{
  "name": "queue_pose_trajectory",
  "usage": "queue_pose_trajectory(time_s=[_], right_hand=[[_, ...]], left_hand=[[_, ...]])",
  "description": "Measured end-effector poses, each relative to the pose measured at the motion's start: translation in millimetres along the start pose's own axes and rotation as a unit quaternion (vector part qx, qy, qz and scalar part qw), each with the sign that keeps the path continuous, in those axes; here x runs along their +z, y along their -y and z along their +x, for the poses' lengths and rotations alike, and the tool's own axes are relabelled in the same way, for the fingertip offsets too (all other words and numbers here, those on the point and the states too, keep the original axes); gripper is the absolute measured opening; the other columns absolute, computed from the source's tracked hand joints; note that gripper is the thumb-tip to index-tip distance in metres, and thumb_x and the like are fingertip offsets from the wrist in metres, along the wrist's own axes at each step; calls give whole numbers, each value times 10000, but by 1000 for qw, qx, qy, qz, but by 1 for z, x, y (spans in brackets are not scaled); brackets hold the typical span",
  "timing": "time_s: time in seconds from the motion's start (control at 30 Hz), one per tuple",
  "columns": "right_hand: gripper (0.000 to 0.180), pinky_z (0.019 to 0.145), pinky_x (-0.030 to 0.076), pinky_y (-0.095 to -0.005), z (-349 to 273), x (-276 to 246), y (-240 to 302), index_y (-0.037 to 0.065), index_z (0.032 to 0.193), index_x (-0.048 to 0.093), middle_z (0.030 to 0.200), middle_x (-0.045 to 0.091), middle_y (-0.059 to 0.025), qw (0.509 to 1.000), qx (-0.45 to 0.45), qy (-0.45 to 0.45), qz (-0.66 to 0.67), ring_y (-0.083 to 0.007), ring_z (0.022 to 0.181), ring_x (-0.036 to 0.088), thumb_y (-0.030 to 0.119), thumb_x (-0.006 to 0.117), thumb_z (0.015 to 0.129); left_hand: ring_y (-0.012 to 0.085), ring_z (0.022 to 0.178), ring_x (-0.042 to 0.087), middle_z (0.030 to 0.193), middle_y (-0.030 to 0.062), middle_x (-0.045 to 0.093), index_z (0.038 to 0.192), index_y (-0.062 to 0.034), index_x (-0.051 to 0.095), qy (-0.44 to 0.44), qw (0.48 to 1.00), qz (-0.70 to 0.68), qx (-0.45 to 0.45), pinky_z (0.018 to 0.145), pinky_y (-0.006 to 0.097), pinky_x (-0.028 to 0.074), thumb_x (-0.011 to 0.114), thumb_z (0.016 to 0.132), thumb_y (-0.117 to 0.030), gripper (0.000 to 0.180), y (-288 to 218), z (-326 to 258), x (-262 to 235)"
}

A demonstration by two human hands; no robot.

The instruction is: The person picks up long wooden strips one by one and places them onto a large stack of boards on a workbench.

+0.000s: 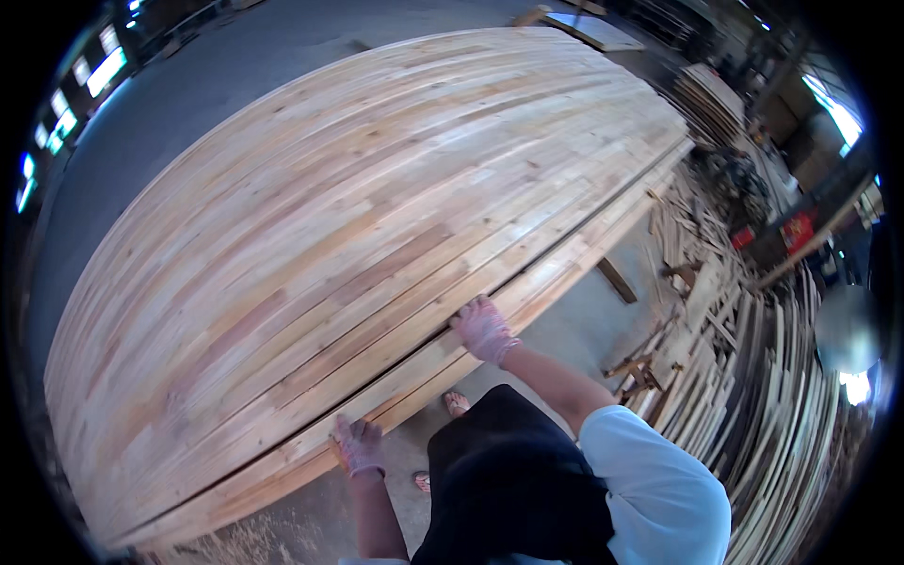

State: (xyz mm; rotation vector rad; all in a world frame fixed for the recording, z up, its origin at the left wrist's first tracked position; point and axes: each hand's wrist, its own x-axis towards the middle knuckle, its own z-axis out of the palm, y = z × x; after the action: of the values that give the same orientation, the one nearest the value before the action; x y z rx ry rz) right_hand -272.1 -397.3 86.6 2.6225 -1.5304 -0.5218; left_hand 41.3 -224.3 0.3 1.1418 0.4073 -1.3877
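Observation:
Long pale wooden boards [377,217] lie side by side in a wide stack before me. The nearest long board [414,363] is set apart from the others by a narrow dark gap. On this board, left of my body, my left hand [359,445] in a pinkish glove is closed over its edge. Farther right along the same board, my right hand [483,330], gloved alike, grips it with the fingertips at the gap. The undersides of both hands and the thumbs are mostly hidden.
At the right, many thin wood strips [753,395] and scrap pieces [702,301] cover the floor. A short beam [617,281] juts from under the stack. Another pile of boards [711,99] stands at the far right, and a pale panel [595,31] lies at the back.

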Motion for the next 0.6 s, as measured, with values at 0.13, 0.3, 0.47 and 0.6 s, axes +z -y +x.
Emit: queue_pose_trajectory(time_s=[0.13,0.3,0.47,0.6], right_hand=[[255,1024,375,-477,-28,7,9,82,1080,632,1007,634,-132,999,-46,-14,12,-311,1012,598,221,495,915],[286,968,415,-477,-99,23,8,93,936,637,962,628,-128,955,-195,-127,181,-308,944,598,332,718,802],[499,892,511,-422,-154,37,-61,131,1089,670,1034,688,-115,985,-67,157,21,-341,1010,637,359,798,664],[459,868,510,-470,-202,50,-79,111,1164,628,1051,694,-175,958,-85,269,45,-366,1006,652,424,660,829]], left_hand=[[276,978,626,1010,81,674,1042,-87,626,-4,974,-217,59,912,430,516,547,909,-614,550,-6,-43,1],[306,914,609,941,136,654,985,-37,609,-34,945,-319,66,887,482,499,375,893,-753,759,1,-85,-46],[276,623,520,693,77,541,895,-53,578,-99,909,-383,133,623,437,488,393,791,-862,836,-13,-106,-108],[198,499,346,514,-17,333,735,-118,530,-7,914,-384,128,550,365,349,256,750,-919,846,-45,-141,-161]])
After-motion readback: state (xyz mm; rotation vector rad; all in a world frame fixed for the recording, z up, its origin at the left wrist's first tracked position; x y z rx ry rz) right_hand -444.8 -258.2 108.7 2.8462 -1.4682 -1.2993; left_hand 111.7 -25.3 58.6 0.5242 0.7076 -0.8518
